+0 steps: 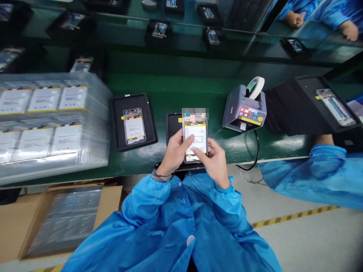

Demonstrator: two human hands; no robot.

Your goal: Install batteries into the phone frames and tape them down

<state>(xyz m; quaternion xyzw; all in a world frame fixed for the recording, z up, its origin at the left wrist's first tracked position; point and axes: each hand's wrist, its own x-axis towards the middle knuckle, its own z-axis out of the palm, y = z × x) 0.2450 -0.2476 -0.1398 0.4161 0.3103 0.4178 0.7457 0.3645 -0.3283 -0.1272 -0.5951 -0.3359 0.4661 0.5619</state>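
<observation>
Between my two hands is an opened phone [195, 120], its circuit board at the far end and a white battery [200, 132] with yellow edges set in its frame. My left hand [176, 152] grips the phone's left side, thumb lying on the battery. From the right, my right hand [216, 160] wraps the other edge, and its thumb presses the battery's lower part. Under the phone lies a black tray [173, 124], mostly covered. Another opened phone with a battery [134, 127] rests in a black tray [150, 132] to the left.
Clear plastic trays of batteries [98, 124] are stacked at left. A tape dispenser [244, 107] with a tape roll stands right, its cable hanging over the edge. Black trays [289, 102] with a phone frame [336, 107] lie beyond, beside a co-worker's sleeve [317, 173]. An open carton [109, 200] sits below.
</observation>
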